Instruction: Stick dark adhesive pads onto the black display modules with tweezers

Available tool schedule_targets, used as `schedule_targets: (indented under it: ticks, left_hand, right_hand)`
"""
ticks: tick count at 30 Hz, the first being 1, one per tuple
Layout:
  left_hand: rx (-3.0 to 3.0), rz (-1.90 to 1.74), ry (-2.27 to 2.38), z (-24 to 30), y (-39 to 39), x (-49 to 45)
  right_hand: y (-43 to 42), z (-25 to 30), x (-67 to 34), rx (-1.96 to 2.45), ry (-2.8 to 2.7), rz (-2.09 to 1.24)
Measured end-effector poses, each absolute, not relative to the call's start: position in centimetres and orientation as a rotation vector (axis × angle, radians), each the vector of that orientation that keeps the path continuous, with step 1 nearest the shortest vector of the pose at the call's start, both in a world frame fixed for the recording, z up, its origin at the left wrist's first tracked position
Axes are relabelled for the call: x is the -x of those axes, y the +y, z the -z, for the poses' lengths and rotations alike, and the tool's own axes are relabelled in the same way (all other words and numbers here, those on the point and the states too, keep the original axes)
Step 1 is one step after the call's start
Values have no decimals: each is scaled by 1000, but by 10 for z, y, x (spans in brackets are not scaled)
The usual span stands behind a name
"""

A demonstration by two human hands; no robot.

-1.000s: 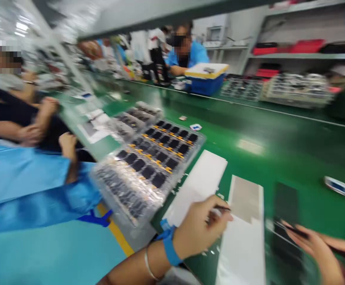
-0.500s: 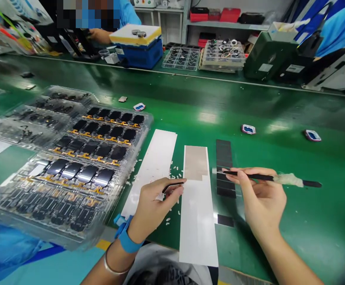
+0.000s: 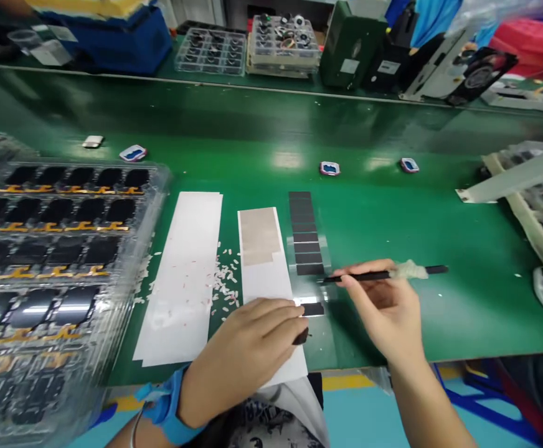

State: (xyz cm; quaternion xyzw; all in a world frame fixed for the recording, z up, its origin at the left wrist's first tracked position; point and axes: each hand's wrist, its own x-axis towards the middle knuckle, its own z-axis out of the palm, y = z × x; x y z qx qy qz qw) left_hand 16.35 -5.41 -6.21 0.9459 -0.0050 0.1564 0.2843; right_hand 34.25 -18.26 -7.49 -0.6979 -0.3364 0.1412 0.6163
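My left hand (image 3: pixel 248 348) rests over the lower end of a white backing strip (image 3: pixel 271 286), shut around black tweezers (image 3: pixel 301 336) whose tip pokes out past my fingers. My right hand (image 3: pixel 381 308) holds a slim black tweezer (image 3: pixel 369 276) with white cloth wrapped around its shank. Its tip ends just right of a column of small black pads (image 3: pixel 306 233) on clear film. One loose black pad (image 3: pixel 313 309) lies just beyond my left fingers. A beige film patch (image 3: pixel 258 236) covers the strip's far end.
A wider white sheet (image 3: pixel 178 280) lies left of the strip, with pale flecks (image 3: pixel 225 286) scattered beside it. A clear tray of black screens (image 3: pixel 61 249) fills the left side. Small blue-and-white pieces (image 3: pixel 330 168) lie on the green bench; trays and a blue box stand behind.
The view has swung right and tilted level. My left hand has moved right and now sits over the strip's lower end. My right hand has shifted closer to the black pads.
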Motion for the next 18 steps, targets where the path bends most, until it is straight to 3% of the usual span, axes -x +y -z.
schedule_targets:
  ticks: [18]
  left_hand:
    - [-2677, -405, -167, 79, -77, -189]
  right_hand:
    - [-227, 107, -327, 1622, -720, -427]
